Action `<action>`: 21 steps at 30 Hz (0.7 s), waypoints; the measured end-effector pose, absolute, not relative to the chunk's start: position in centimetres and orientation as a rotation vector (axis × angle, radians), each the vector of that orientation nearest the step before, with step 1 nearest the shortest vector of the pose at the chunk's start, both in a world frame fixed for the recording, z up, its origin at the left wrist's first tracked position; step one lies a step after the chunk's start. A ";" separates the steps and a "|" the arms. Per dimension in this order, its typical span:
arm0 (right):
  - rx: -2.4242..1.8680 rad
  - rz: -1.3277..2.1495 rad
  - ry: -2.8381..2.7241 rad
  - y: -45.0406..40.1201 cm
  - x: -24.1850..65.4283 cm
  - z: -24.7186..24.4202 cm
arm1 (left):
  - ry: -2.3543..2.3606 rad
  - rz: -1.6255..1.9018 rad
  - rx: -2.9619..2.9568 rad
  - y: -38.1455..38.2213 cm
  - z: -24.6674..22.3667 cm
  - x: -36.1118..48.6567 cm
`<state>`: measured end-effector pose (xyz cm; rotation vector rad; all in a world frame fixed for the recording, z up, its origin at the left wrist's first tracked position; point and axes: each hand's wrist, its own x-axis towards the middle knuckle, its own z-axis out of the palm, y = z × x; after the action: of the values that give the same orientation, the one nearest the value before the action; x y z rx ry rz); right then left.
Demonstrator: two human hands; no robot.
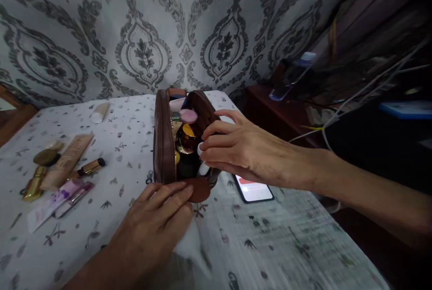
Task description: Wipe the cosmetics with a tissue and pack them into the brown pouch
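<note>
A brown zippered bag (pixel 164 146) stands unzipped on the patterned cloth. Inside it are a dark jar with an amber lid (pixel 189 132), a pink round item (pixel 188 115) and several other small things. My left hand (pixel 158 218) is closed on the brown flap (pixel 199 191) at the bag's near end. Over the bag's right side, my right hand (pixel 232 146) has its fingers curled around a white item (pixel 201 149), whose shape is mostly hidden by the fingers.
Several cosmetics, including a beige tube (pixel 67 161), lie on the left of the cloth, with a pale tube (pixel 100 112) behind them. A lit phone (pixel 254 189) rests right of the bag. A clear bottle (pixel 292 78) and white cables (pixel 367 85) are at the right.
</note>
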<state>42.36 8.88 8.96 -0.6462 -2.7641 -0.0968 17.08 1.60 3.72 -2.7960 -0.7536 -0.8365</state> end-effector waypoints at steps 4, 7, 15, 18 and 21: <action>-0.668 -0.042 -2.761 8.8 42.6 9.5 | -0.833 -0.915 -2.830 1.3 2.5 16.6; -0.703 -0.026 -2.797 8.9 42.3 9.8 | -0.854 -0.897 -2.861 1.2 2.0 16.4; -0.718 -0.089 -2.822 8.7 41.8 9.2 | -0.785 -0.855 -2.935 1.6 2.8 15.4; -0.741 -0.134 -2.830 8.3 42.0 9.3 | -0.694 -0.849 -2.959 1.8 3.3 15.3; -0.751 -0.172 -2.790 8.0 42.2 9.0 | -0.697 -0.913 -2.952 1.5 3.5 15.4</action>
<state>42.18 7.97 9.03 -0.7512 -2.7905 -0.1721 15.39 1.54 3.48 -2.9517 -0.6972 -0.9131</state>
